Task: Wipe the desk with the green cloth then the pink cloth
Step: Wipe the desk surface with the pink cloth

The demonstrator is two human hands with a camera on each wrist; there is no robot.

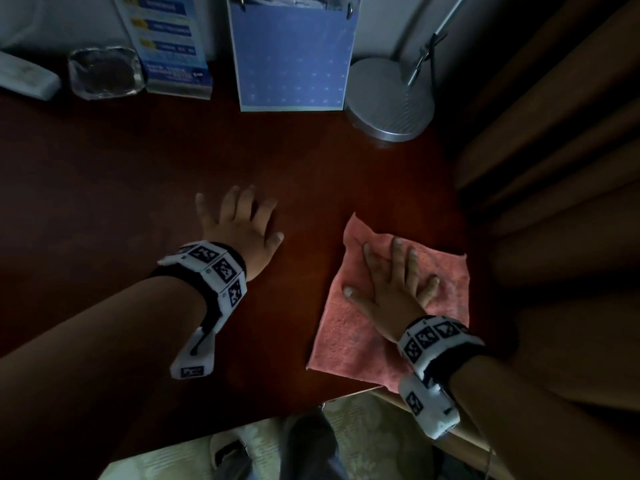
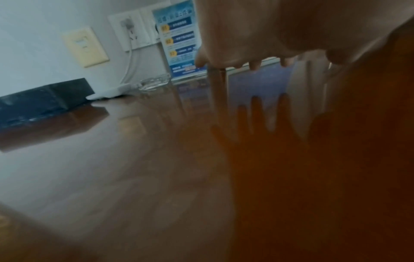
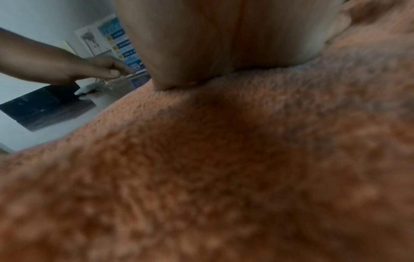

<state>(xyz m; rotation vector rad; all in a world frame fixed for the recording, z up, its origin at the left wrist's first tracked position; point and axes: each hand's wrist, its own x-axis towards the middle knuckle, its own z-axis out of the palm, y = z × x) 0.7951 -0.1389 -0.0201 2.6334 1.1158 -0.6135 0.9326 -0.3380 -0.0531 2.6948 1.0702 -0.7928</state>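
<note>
The pink cloth (image 1: 367,327) lies flat near the front right corner of the dark red-brown desk (image 1: 138,188). My right hand (image 1: 394,278) presses on it with fingers spread straight; in the right wrist view the cloth (image 3: 224,168) fills the picture under the palm (image 3: 224,39). My left hand (image 1: 242,223) hovers over the bare desk to the cloth's left, fingers loosely spread, holding nothing; the left wrist view shows its fingertips (image 2: 255,66) above their reflection in the desk (image 2: 134,159). No green cloth is in view.
Along the back wall stand a white remote (image 1: 24,77), a glass ashtray (image 1: 104,72), a blue leaflet stand (image 1: 166,43), a blue calendar (image 1: 294,57) and a round metal lamp base (image 1: 391,98). A brown curtain (image 1: 561,202) hangs at the right. The desk's front edge is close to the cloth.
</note>
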